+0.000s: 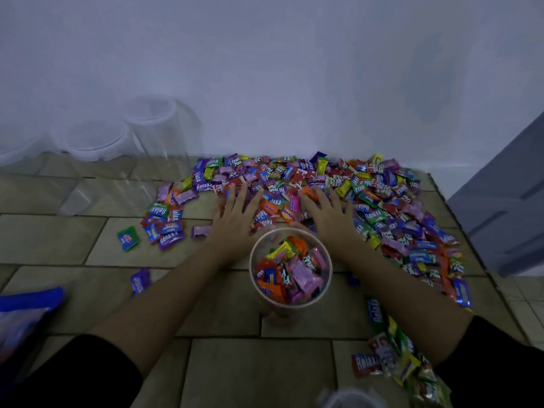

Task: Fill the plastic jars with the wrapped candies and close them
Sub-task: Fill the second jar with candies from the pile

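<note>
Resting on one candy heap (382, 198), left hand (235, 214), right hand (326, 214); one open jar (251, 269).

My left hand (235, 214) and right hand (326, 214) lie flat, fingers spread, on the near edge of the heap of wrapped candies (385, 201) spread across the tiled floor (229, 366) against the pale wall (265, 69). Between my forearms stands an open plastic jar (330, 269), partly filled with candies. Clear empty jars (153, 128) sit blurred at the far left by the wall. A green candy (128, 238) and a purple candy (140, 280) lie apart on my left, a blue bag (26, 307) at the left edge, and a smaller candy cluster (394, 354) under my right forearm
</note>
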